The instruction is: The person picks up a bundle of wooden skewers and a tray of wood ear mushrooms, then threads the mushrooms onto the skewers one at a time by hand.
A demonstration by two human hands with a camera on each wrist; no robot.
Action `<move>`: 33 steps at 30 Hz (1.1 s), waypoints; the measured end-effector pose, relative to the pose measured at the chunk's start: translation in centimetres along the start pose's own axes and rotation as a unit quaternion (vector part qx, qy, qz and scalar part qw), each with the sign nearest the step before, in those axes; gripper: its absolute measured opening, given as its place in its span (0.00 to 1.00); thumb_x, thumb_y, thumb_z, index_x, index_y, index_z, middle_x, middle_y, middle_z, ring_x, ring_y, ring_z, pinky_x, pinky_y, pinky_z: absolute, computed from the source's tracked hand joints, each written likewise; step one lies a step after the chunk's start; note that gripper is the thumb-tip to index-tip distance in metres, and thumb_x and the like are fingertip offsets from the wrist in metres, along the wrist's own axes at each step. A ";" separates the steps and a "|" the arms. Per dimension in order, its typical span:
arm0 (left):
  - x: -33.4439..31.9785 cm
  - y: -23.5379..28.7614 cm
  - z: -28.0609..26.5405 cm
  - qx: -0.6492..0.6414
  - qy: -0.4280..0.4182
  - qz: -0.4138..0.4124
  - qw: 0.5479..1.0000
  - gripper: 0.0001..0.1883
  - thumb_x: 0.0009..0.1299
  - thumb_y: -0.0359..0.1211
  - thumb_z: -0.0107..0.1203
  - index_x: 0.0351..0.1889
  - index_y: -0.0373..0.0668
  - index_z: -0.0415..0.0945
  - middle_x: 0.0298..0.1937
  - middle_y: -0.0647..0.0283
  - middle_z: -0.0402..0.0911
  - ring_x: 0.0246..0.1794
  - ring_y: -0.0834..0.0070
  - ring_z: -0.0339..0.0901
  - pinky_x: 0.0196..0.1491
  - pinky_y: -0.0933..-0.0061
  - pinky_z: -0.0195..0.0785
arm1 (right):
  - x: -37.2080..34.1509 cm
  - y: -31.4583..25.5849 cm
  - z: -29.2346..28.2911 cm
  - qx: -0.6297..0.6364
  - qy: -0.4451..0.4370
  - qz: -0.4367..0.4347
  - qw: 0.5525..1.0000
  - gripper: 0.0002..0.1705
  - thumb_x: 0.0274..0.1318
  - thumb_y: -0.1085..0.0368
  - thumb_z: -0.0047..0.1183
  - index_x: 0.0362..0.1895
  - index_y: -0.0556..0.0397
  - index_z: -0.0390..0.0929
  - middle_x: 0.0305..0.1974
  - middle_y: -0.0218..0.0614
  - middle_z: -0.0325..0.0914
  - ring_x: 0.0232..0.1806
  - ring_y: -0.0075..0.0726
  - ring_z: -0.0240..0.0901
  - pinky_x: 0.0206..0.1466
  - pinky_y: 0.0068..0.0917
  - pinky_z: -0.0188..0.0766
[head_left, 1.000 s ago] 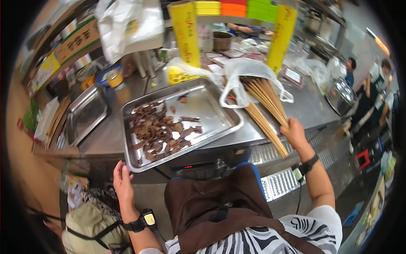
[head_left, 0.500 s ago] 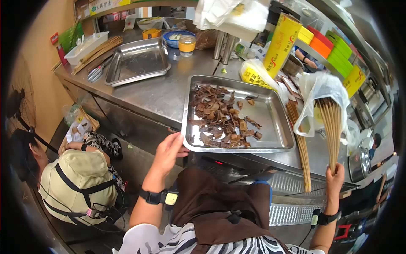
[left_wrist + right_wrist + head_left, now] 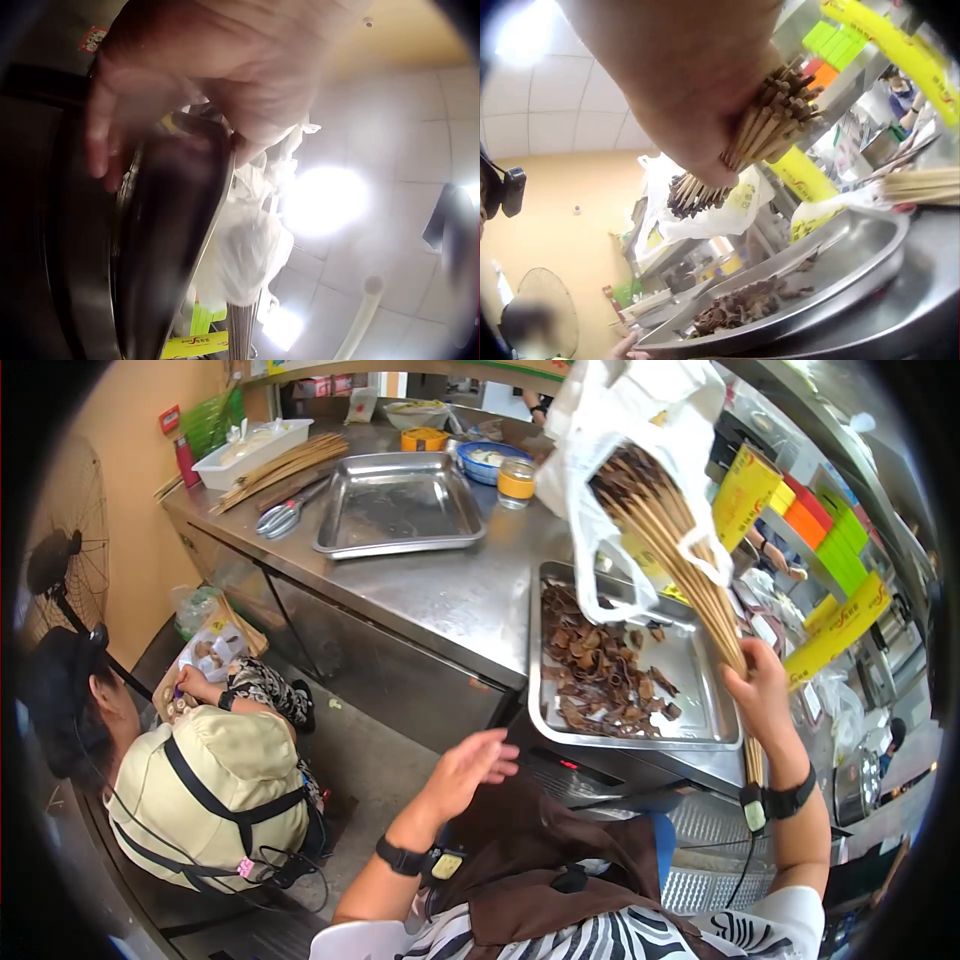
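Observation:
My right hand [image 3: 765, 685] grips the lower ends of a thick bundle of bamboo skewers [image 3: 670, 550]. Dark brown food on the skewers' far ends sits inside a white plastic bag [image 3: 640, 420], whose handles hang over a metal tray [image 3: 705, 680]. Curled brown strips [image 3: 605, 670] lie scattered in that tray, mostly toward its left side. Off the tray's front left corner is my left hand [image 3: 468, 772], holding nothing, its fingers loosely extended. The right wrist view shows the blunt skewer ends [image 3: 780, 112] poking out of my fist.
Another metal tray [image 3: 400, 510] stands further left, near scissors [image 3: 283, 517], loose skewers [image 3: 285, 468] and a yellow-banded jar [image 3: 515, 482]. More skewers [image 3: 922, 186] lie right of the near tray. A person in a beige garment [image 3: 210, 790] sits low at left.
The head view has turned left. My right hand has brought the bagged skewers up and left, over the tray. My left hand has come away from the tray's corner.

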State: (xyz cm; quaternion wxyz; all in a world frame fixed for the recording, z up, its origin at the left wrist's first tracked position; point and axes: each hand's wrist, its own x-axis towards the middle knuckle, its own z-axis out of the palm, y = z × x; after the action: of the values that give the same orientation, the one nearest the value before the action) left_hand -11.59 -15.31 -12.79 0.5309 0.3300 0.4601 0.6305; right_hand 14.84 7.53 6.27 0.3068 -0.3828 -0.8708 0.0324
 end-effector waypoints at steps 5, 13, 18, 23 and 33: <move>-7.1 -1.8 -4.9 0.042 0.055 -0.026 0.997 0.24 0.76 0.43 0.38 0.61 0.33 0.61 0.52 0.49 0.75 0.49 0.64 0.76 0.50 0.67 0.70 | 7.1 -7.0 6.8 0.019 -0.085 -0.006 0.996 0.17 0.44 0.62 0.58 0.37 0.60 0.74 0.31 0.49 0.73 0.34 0.49 0.71 0.40 0.38 0.68; -13.5 -3.8 -8.4 -0.037 0.179 -0.087 0.979 0.27 0.76 0.47 0.36 0.59 0.30 0.61 0.52 0.46 0.75 0.49 0.61 0.77 0.50 0.66 0.70 | 13.5 -14.3 18.1 -0.020 -0.130 -0.074 0.988 0.16 0.43 0.60 0.57 0.32 0.60 0.74 0.35 0.52 0.75 0.39 0.54 0.74 0.45 0.42 0.70; -11.7 -3.1 -9.0 -0.032 0.162 -0.082 0.983 0.27 0.76 0.45 0.37 0.59 0.30 0.61 0.52 0.47 0.75 0.49 0.62 0.77 0.50 0.67 0.70 | 14.8 -17.2 20.8 -0.079 -0.180 -0.118 0.973 0.25 0.44 0.49 0.60 0.36 0.60 0.74 0.38 0.51 0.75 0.42 0.54 0.72 0.48 0.41 0.69; -6.7 -1.1 -8.7 -0.053 0.087 -0.039 0.994 0.21 0.76 0.38 0.39 0.59 0.33 0.64 0.51 0.50 0.76 0.47 0.68 0.76 0.50 0.71 0.69 | 12.2 -16.6 15.3 -0.079 -0.149 -0.124 0.978 0.33 0.46 0.45 0.59 0.44 0.63 0.73 0.44 0.53 0.74 0.47 0.54 0.71 0.51 0.40 0.68; 2.1 7.1 -6.0 0.058 0.143 0.196 0.968 0.14 0.71 0.32 0.50 0.52 0.34 0.69 0.42 0.58 0.79 0.37 0.76 0.78 0.38 0.77 0.71 | 4.6 5.1 -0.9 -0.107 -0.133 0.184 0.968 0.21 0.52 0.55 0.56 0.39 0.64 0.75 0.32 0.46 0.77 0.35 0.40 0.73 0.43 0.33 0.69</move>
State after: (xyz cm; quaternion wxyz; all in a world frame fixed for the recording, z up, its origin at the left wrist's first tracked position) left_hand -20.07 -14.74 -8.52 0.3058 0.3504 0.4938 0.7348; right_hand 16.27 14.16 7.86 0.1344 -0.5592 -0.8168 0.0448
